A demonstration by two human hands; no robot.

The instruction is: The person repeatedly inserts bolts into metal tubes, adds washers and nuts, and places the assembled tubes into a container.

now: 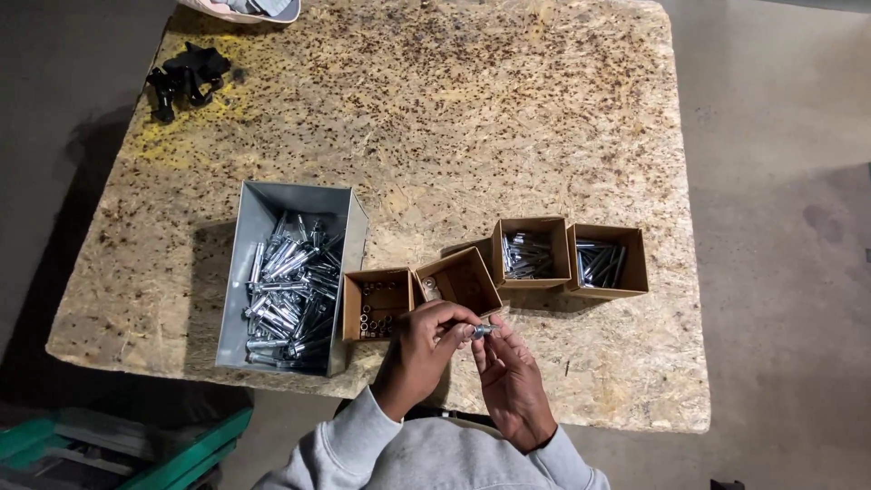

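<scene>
My left hand (425,349) and my right hand (510,374) meet over the near edge of a chipboard table (435,118). Between their fingertips is a small silver metal fastener (482,330), pinched from both sides. Just beyond my hands stand two small open cardboard boxes: one (376,304) with small dark nuts or rings, one (460,281) tilted and nearly bare inside. Both wrists wear grey sleeves.
A grey metal bin (292,272) full of silver bolts sits left of the hands. Two more cardboard boxes (531,250) (606,261) of silver pins stand to the right. Black clips (186,77) lie at the far left corner. A green frame (136,449) is on the floor.
</scene>
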